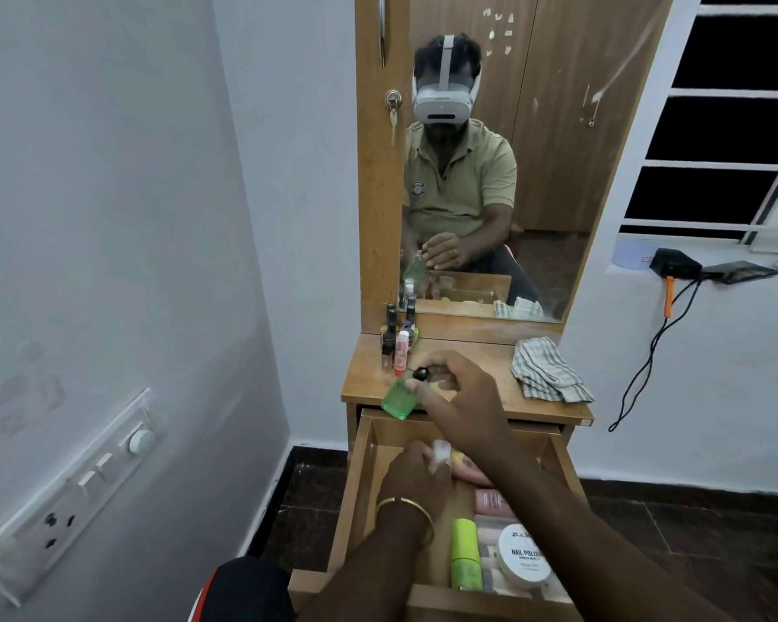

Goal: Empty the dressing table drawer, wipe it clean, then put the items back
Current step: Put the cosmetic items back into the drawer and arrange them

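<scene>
On the wooden desk (468,397) under the mirror, I am emptying the open drawer (369,487): my right hand (461,397) grips a green bottle (400,395) above the near-left desk edge. My left hand (416,475), inside the drawer, closes on a small white item (441,453); next, the bottle needs standing beside the far-left bottles (398,338).

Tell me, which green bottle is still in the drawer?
The lime-green bottle, lying in the drawer beside the white nail polish remover tub. The clear green bottle is out, held by the right hand.
</scene>
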`<state>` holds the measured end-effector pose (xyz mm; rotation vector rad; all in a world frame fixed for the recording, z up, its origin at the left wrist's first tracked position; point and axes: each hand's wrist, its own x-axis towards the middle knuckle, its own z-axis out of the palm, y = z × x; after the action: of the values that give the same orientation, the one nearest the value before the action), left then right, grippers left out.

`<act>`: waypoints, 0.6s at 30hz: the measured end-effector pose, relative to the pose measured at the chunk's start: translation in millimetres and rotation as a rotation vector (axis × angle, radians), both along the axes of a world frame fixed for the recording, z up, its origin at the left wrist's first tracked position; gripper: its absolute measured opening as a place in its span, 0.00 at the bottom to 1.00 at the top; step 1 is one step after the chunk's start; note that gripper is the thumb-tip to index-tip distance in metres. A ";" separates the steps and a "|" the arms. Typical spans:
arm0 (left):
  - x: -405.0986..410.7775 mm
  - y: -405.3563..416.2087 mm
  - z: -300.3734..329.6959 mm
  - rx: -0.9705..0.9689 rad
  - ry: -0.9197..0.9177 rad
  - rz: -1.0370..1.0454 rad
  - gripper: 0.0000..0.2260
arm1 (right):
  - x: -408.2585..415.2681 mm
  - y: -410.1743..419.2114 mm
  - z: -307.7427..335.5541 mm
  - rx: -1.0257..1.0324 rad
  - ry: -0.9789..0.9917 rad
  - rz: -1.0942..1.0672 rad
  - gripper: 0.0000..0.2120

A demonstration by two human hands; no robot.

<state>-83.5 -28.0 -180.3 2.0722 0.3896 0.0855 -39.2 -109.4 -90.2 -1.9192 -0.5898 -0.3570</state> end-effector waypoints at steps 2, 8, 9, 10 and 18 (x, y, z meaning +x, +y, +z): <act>1.3 -0.8 4.7 -0.012 -0.045 0.058 0.02 | -4.9 -15.9 -7.3 0.181 0.107 -0.011 0.11; 7.0 5.5 1.9 -0.180 -0.130 0.268 0.13 | -14.3 -56.0 -55.3 0.332 0.304 -0.070 0.10; 7.4 8.1 1.7 -0.208 -0.107 0.276 0.10 | -17.1 -57.9 -62.0 0.328 0.346 -0.061 0.10; 7.4 12.3 3.0 -0.246 -0.085 0.266 0.07 | -18.3 -58.0 -66.7 0.307 0.368 -0.052 0.09; -20.7 42.1 34.5 -0.371 0.206 -0.145 0.12 | -26.9 -48.8 -80.9 0.063 0.383 0.083 0.08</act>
<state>-104.2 14.2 -145.8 1.7390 0.3492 -0.2710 -66.1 -158.2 -171.1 -1.8327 -0.3962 0.0476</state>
